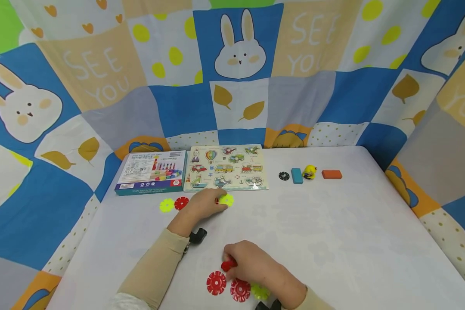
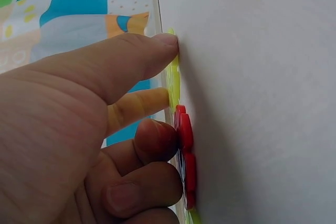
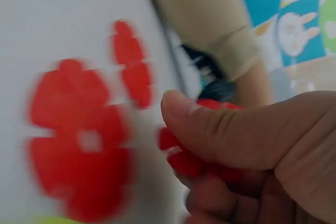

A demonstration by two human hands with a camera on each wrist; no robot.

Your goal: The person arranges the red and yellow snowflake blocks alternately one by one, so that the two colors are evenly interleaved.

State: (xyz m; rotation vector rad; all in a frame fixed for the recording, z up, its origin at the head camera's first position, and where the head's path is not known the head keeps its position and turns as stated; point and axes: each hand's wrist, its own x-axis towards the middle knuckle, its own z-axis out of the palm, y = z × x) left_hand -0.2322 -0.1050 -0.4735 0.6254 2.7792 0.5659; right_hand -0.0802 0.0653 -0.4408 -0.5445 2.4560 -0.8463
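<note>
Disc of notched red plastic (image 1: 228,265) is being pinched between the thumb and curled fingers of the right hand (image 1: 252,262), over the white-covered table (image 1: 352,241). Closer to the person, two flat, red, flower-shaped discs (image 1: 216,283) are lying beside a lime-green notched disc (image 1: 260,292). Left hand (image 1: 204,204) is hovering low by the near edge of a pale picture board (image 1: 226,167), thumb and forefinger parted and touching a flat lime-yellow disc (image 1: 227,199); whether they are gripping it, I cannot tell. Along the table's back edge, the board and a printed cardboard box (image 1: 151,172) are lying side by side. Toward the back right corner, a round black piece (image 1: 284,176), a turquoise block (image 1: 296,176), a yellow duck figure (image 1: 309,172) and an orange block (image 1: 331,174) are forming a row.
</note>
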